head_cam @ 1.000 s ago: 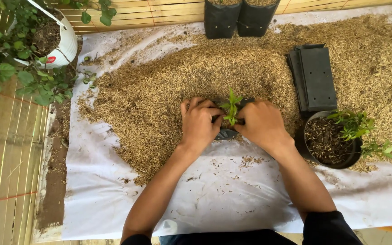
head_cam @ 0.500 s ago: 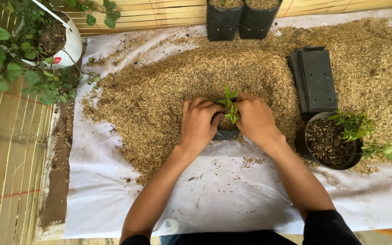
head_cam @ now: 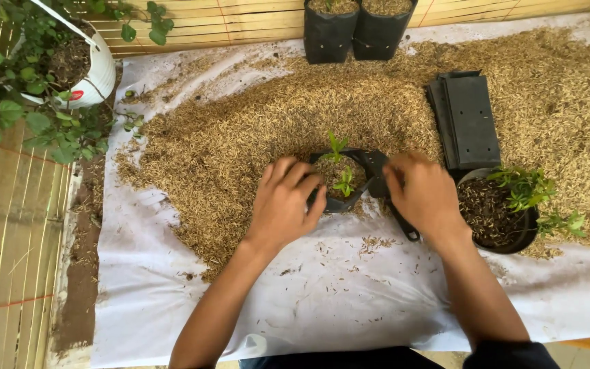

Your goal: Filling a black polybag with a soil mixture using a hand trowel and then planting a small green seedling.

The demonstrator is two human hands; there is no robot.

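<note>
A small black grow bag filled with husk stands at the near edge of the rice-husk pile, with a green seedling rising from it. My left hand cups the bag's left side. My right hand pinches the bag's right rim, fingers curled on the black plastic. Both hands rest over the white sheet.
A black pot of soil with a leafy plant sits right of my right hand. A stack of flat black bags lies behind it. Two filled black bags stand at the back. A white pot with a trailing plant is at far left.
My hands have drawn apart from pressing around the seedling; they now hold the bag's sides, and the bag's rim and husk filling show between them.
</note>
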